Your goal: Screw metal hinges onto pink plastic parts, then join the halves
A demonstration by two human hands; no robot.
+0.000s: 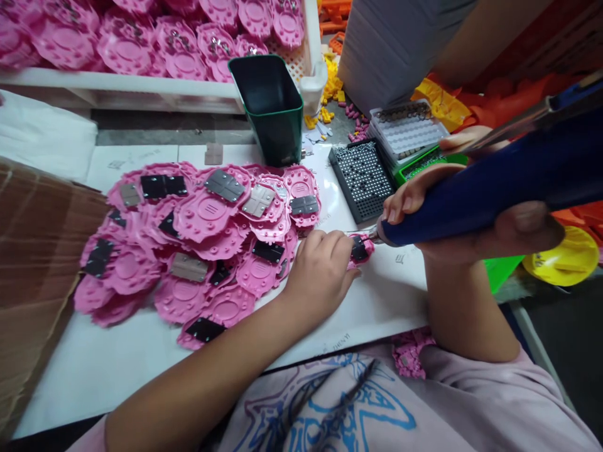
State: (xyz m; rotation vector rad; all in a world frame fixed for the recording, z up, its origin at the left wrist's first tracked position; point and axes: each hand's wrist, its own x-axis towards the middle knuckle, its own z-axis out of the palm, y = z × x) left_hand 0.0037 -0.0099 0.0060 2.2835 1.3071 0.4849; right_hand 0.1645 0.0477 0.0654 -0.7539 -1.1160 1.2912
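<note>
My left hand is closed on a small pink plastic part with a black plate on it, pressed against the white work surface. Most of that part is hidden under my fingers. My right hand wraps round a dark blue power screwdriver, held slanting down to the left. Its tip meets the black plate. Left of my left hand lies a heap of pink plastic covers, several with black or grey metal plates screwed on.
A dark green bin stands behind the heap. Beyond it, a white crate holds more pink parts. A black screw tray, a clear plastic box and a green tray sit at back right. A cardboard box borders the left.
</note>
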